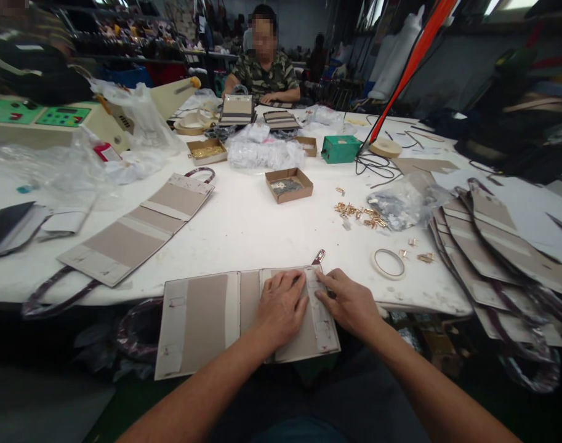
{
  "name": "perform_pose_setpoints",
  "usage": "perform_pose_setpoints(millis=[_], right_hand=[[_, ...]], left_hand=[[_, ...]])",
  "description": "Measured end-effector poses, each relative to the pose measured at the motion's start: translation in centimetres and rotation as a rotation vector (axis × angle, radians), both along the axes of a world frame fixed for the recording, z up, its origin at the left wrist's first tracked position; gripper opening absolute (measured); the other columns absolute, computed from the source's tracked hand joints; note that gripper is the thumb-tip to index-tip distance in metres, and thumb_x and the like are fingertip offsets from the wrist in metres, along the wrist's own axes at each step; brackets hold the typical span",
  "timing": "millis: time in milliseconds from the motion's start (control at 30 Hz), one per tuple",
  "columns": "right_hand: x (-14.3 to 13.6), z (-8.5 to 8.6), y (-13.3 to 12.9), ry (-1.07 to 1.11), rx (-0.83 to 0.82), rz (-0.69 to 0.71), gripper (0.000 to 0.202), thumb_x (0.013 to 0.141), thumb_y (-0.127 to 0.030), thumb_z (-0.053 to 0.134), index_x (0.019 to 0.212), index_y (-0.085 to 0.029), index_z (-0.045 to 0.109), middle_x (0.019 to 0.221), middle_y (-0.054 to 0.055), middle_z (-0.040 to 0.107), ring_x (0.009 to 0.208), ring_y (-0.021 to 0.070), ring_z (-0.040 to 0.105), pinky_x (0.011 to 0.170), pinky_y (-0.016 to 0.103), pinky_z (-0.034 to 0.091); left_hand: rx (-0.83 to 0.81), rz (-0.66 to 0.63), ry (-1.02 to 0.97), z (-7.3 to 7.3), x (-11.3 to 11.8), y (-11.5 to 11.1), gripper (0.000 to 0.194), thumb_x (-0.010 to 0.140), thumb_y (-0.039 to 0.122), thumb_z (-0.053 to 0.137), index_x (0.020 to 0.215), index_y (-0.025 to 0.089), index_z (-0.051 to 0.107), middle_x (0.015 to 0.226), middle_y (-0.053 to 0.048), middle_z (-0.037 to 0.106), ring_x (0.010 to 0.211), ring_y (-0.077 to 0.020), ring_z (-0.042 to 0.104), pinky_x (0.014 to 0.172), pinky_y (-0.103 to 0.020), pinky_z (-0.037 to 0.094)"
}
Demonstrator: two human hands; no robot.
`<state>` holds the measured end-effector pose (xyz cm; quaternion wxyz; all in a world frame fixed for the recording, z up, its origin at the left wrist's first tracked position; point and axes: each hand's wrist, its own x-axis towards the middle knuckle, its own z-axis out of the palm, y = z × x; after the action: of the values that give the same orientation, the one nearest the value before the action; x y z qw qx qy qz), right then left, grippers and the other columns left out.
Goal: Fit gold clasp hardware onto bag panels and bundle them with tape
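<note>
– Panel position?

– Bag panel lies unfolded, inner side up, its near part overhanging the edge of the table. Metal clip on a dark tab pokes past its far edge, near the right end.

– Hands?

– Left hand flat on the panel, palm down, gripping nothing. Right hand has thumb and fingertips at the pale end strip, just below the clip. Whether anything is pinched there, cannot tell.

– How far along?

– Partway, by my reading. Pale strips are on at both ends, marks showing through, and the clip is in place at the edge. How firmly it is fixed: hidden.

– What's left?

– Loose gold fittings lie beyond the tape roll; similar panels are piled at right, their state unclear. Spread panel at left has a handle at each end. Beside the bag panel, one wrapped handle shows; second one not visible.
</note>
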<state>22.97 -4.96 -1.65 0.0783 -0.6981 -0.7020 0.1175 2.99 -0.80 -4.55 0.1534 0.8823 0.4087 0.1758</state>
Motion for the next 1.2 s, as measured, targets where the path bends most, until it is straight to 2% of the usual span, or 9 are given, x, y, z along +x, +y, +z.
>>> perform_pose_setpoints(millis=[500,633,700,767,833,933,1067,1133,1200], right_hand=[[-0.5,0.6,0.1,0.014,-0.023,0.024,0.048,0.101,-0.034,0.058,0.148,-0.033,0.055,0.121,0.005,0.067,0.099,0.0195,0.069,0.078,0.027,0.051],[0.5,0.8,1.2,0.162,0.018,0.005,0.041,0.097,-0.033,0.063,0.138,-0.035,0.065,0.114,0.001,0.071,0.096,0.0170,0.070,0.084,0.026,0.052],[2.2,1.1,2.7,0.222,0.073,-0.054,0.031,0.096,-0.034,0.064,0.126,-0.032,0.074,0.110,0.001,0.073,0.096,0.0169,0.071,0.087,0.026,0.052],[5.1,1.8,4.8,0.179,0.099,-0.165,0.026,0.095,-0.038,0.064,0.116,-0.029,0.079,0.110,0.003,0.075,0.099,0.0183,0.071,0.089,0.028,0.051],[9.0,2.6,7.0,0.051,0.047,-0.301,0.027,0.093,-0.042,0.065,0.112,-0.030,0.080,0.114,0.003,0.077,0.102,0.0206,0.070,0.089,0.030,0.050],[15.2,3.4,9.5,-0.041,0.011,-0.460,0.031,0.090,-0.038,0.065,0.114,-0.024,0.081,0.114,0.008,0.078,0.100,0.0243,0.070,0.083,0.031,0.048],[20.7,2.3,10.8,-0.050,-0.043,-0.590,0.033,0.090,-0.035,0.064,0.113,-0.018,0.081,0.083,0.009,0.079,0.073,0.0195,0.070,0.072,0.029,0.046],[21.7,1.3,10.9,-0.036,-0.063,-0.624,0.034,0.090,-0.037,0.063,0.110,-0.018,0.082,0.069,0.007,0.075,0.062,0.0181,0.067,0.066,0.029,0.044],[22.1,0.3,10.9,-0.022,-0.070,-0.649,0.034,0.089,-0.040,0.063,0.107,-0.019,0.082,0.063,0.005,0.073,0.056,0.0177,0.065,0.062,0.029,0.043]], left_hand=[[0.086,-0.040,0.047,-0.5,-0.2,0.6,0.049,0.100,0.025,0.055,0.149,0.021,0.052,0.148,-0.011,0.057,0.132,-0.0323,0.048,0.107,-0.050,0.041],[0.101,-0.024,0.028,-0.7,-0.4,0.6,0.050,0.099,0.024,0.056,0.149,0.021,0.053,0.147,-0.011,0.058,0.132,-0.0319,0.050,0.107,-0.051,0.042],[0.102,-0.021,0.012,-0.9,-0.5,0.6,0.051,0.099,0.025,0.056,0.149,0.021,0.053,0.148,-0.011,0.058,0.132,-0.0321,0.051,0.108,-0.051,0.041],[0.106,-0.026,-0.006,-1.2,-0.6,0.7,0.051,0.098,0.026,0.057,0.149,0.022,0.053,0.148,-0.011,0.059,0.132,-0.0325,0.051,0.108,-0.051,0.041],[0.116,-0.028,-0.025,-1.6,-0.7,0.8,0.052,0.098,0.027,0.057,0.149,0.023,0.053,0.147,-0.011,0.060,0.131,-0.0327,0.052,0.108,-0.051,0.042],[0.138,-0.012,-0.043,-2.1,-0.8,1.0,0.052,0.097,0.025,0.057,0.149,0.025,0.054,0.145,-0.010,0.061,0.131,-0.0326,0.053,0.107,-0.051,0.043],[0.157,-0.032,-0.053,-2.6,-0.8,1.2,0.052,0.096,0.025,0.056,0.148,0.022,0.054,0.146,-0.011,0.061,0.130,-0.0333,0.054,0.106,-0.051,0.044],[0.156,-0.040,-0.060,-2.6,-0.8,1.2,0.052,0.097,0.026,0.056,0.149,0.021,0.053,0.146,-0.012,0.061,0.130,-0.0336,0.053,0.106,-0.052,0.044],[0.149,-0.032,-0.064,-2.4,-0.8,1.1,0.052,0.098,0.025,0.055,0.149,0.021,0.052,0.147,-0.011,0.060,0.130,-0.0332,0.053,0.106,-0.052,0.044]])
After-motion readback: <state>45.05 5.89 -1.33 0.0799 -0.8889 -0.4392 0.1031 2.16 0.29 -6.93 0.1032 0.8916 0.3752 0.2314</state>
